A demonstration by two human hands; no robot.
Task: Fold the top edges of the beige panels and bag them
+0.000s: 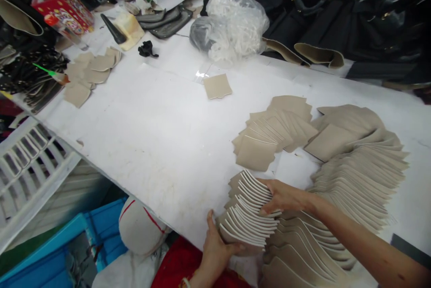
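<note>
We record a scuffed white surface [144,144], its far edge crowded with black bags [353,14] and a clear plastic bag [235,23]. At the near edge, the left hand [215,247] and right hand [286,196] have their fingers closed on a fanned stack of beige pieces [251,220]. Further fans [276,128] lie just beside it. A white crate [27,166] stands to the left.

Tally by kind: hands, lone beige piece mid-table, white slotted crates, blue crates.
Bare hands on the fanned beige cut pieces: 2 (left hand, right hand)
Beige squarish cut piece lying alone: 1
White slotted plastic crate: 1
Blue plastic crate: 1
Total: 5
</note>
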